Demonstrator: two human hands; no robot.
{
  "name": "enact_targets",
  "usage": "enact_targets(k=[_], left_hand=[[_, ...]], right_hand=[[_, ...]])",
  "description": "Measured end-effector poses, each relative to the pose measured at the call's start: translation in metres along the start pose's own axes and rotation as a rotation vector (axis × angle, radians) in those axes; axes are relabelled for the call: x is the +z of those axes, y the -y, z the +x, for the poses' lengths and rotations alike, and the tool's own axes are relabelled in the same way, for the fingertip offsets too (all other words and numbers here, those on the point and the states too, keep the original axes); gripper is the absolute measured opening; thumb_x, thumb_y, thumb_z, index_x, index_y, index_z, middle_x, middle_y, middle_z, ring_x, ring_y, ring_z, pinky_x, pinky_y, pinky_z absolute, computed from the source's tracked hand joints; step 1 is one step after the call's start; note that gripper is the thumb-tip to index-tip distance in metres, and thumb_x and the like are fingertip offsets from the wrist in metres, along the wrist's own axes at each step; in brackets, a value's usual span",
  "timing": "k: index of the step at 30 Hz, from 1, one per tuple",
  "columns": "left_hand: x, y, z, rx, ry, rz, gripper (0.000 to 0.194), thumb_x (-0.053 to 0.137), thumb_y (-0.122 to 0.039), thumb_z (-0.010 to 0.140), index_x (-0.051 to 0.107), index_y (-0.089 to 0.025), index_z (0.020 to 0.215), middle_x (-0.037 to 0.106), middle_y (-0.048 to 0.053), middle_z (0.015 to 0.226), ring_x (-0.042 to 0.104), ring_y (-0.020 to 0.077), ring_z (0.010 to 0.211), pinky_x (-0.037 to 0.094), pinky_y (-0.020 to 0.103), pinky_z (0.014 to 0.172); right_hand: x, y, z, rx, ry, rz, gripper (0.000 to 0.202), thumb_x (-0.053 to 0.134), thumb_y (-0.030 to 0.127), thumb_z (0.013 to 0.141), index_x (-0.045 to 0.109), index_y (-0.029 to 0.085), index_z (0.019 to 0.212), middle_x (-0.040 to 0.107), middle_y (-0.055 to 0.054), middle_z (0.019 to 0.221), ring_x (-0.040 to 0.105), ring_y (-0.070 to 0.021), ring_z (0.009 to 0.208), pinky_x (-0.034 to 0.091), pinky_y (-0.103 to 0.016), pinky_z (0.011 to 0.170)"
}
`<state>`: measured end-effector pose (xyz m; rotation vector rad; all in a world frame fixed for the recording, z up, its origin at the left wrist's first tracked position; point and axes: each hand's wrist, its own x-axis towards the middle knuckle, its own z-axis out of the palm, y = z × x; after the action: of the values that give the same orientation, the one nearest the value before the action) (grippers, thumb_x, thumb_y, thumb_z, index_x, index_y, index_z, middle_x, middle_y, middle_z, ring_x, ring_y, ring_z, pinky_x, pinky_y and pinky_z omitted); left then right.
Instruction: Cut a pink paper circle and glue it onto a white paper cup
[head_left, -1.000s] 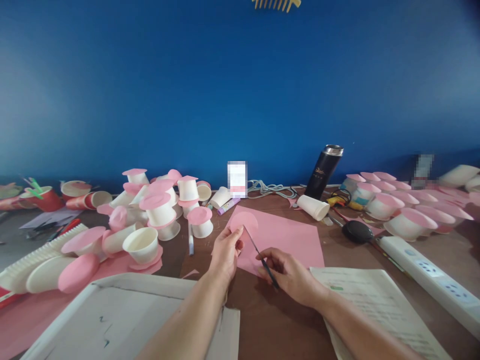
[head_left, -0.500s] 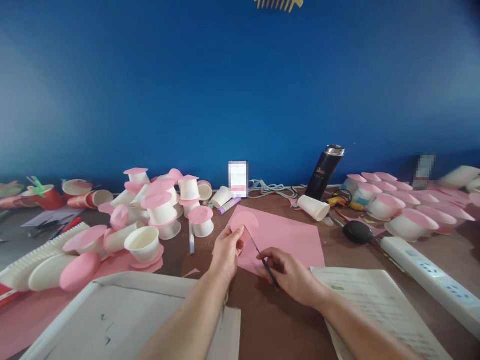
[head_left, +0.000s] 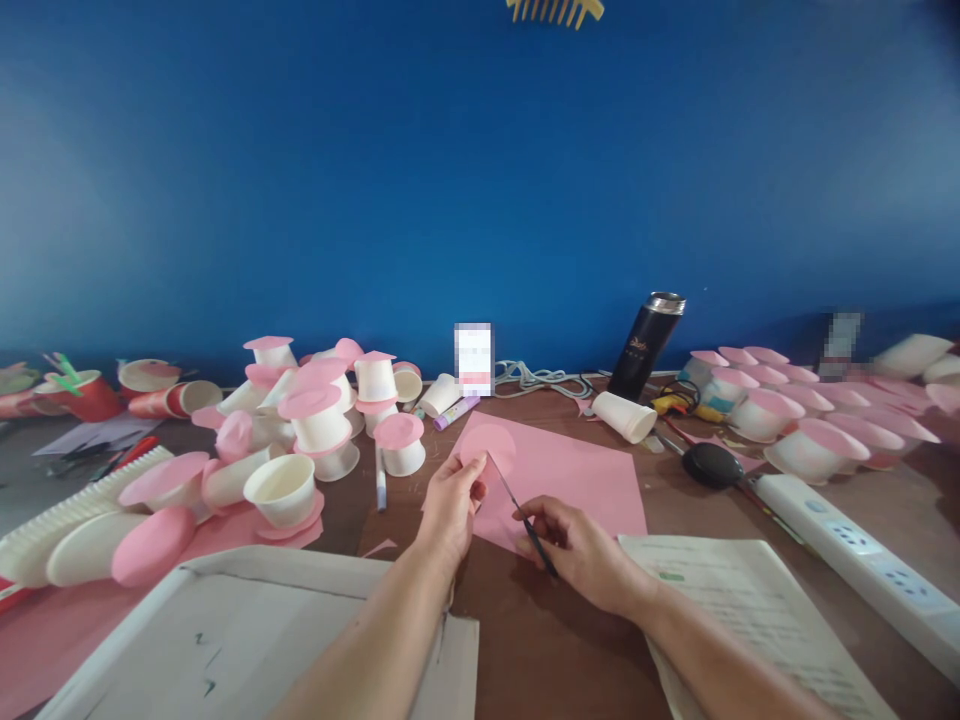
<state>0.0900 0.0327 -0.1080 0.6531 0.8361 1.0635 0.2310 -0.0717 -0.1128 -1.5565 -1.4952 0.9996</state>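
Observation:
My left hand (head_left: 450,500) pinches the lower left edge of a round pink paper disc (head_left: 495,442). In my right hand (head_left: 574,545) is a pair of black-handled scissors (head_left: 538,548), fingers curled round the handles. The thin blades point up and left, their tip by the disc near my left thumb. Beneath the disc and blades a large pink sheet (head_left: 577,475) lies on the brown table. Whether the blades are apart is too small to tell.
White cups with pink discs (head_left: 311,415) crowd the left; more (head_left: 817,445) stand at the right. Behind are a tilted black bottle (head_left: 646,345), a lying white cup (head_left: 624,417) and a coiled cable (head_left: 544,380). A power strip (head_left: 862,560), printed papers (head_left: 750,620) and white board (head_left: 262,640) lie nearer.
The view has shifted very slightly. Both hands, the disc and the scissors keep nearly the same positions.

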Motion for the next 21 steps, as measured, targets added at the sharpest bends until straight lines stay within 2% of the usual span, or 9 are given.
enact_targets(k=[4,10,15,21], left_hand=[[0.0,0.0,0.0,0.001,-0.003,-0.002,0.039,0.084,-0.032,0.053,0.053,-0.015,0.07,0.05,-0.004,0.068,0.043,0.0034,0.056,0.036,0.017,0.054],[0.002,-0.002,-0.001,-0.009,0.015,-0.003,0.042,0.085,-0.033,0.052,0.049,-0.015,0.064,0.047,-0.005,0.064,0.041,0.0032,0.053,0.034,0.016,0.051],[0.003,-0.005,-0.003,-0.013,0.024,-0.008,0.042,0.086,-0.033,0.049,0.053,-0.015,0.066,0.049,-0.005,0.065,0.042,0.0035,0.055,0.035,0.016,0.052],[0.004,-0.007,-0.005,-0.022,0.041,-0.017,0.041,0.086,-0.033,0.048,0.055,-0.015,0.067,0.051,-0.004,0.066,0.043,0.0033,0.055,0.035,0.016,0.051]], right_hand=[[-0.002,0.003,0.0,0.041,0.032,0.107,0.033,0.063,0.044,0.082,0.06,0.019,0.103,0.052,0.003,0.067,0.045,-0.0092,0.056,0.035,-0.023,0.052],[-0.006,0.007,0.001,0.155,0.115,0.488,0.044,0.071,0.049,0.075,0.058,0.015,0.099,0.057,0.001,0.064,0.047,-0.0074,0.052,0.031,-0.02,0.048],[-0.011,0.013,-0.002,0.205,0.131,0.681,0.041,0.074,0.044,0.074,0.062,0.013,0.098,0.057,0.001,0.064,0.048,-0.0056,0.053,0.029,-0.018,0.049],[-0.016,0.011,-0.003,0.191,0.157,0.771,0.035,0.07,0.04,0.08,0.065,0.013,0.1,0.057,0.0,0.066,0.046,-0.0041,0.052,0.027,-0.017,0.048]])
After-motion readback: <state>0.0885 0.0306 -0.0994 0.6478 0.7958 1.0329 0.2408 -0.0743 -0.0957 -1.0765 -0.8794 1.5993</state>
